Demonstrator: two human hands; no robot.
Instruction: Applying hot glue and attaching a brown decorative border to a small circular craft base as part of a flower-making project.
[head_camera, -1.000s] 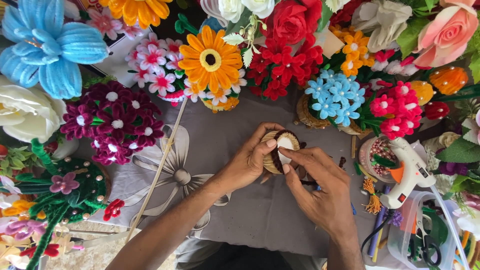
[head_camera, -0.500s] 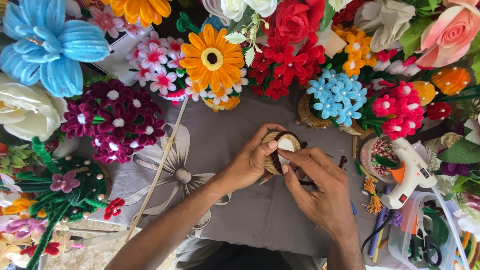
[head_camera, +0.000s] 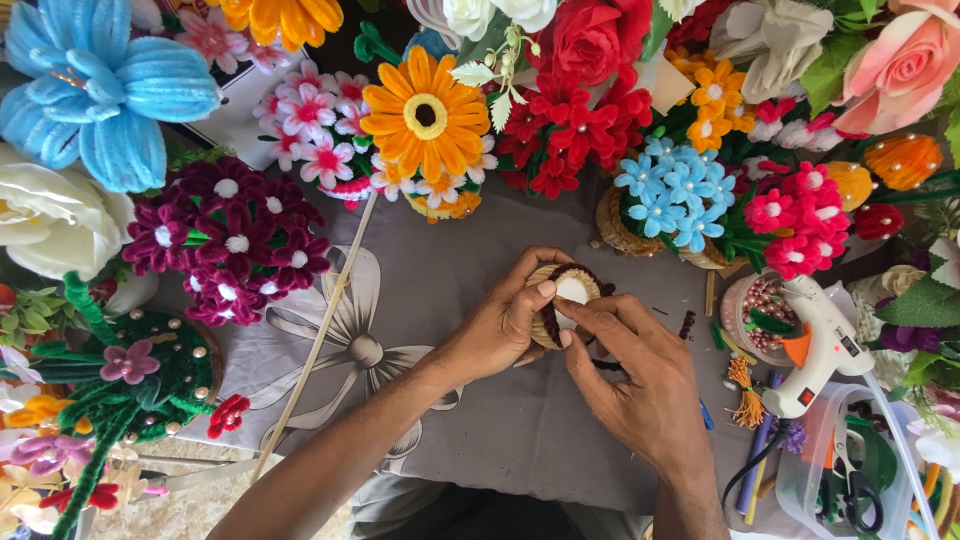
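While left hand (head_camera: 500, 330) cups small basket (head_camera: 560, 300), right hand (head_camera: 640, 385) fingers pinching its rim

A clear plastic container (head_camera: 850, 470) stands at the lower right, holding scissors and craft bits.

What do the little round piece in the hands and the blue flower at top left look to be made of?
The round piece, held by the left hand and right hand, looks like a tan, ribbed, cord-wrapped cup with a smooth white matte centre and a fuzzy dark brown strand round its rim, probably pipe cleaner. The blue flower looks like looped chenille stems: soft, fuzzy, ridged petals.
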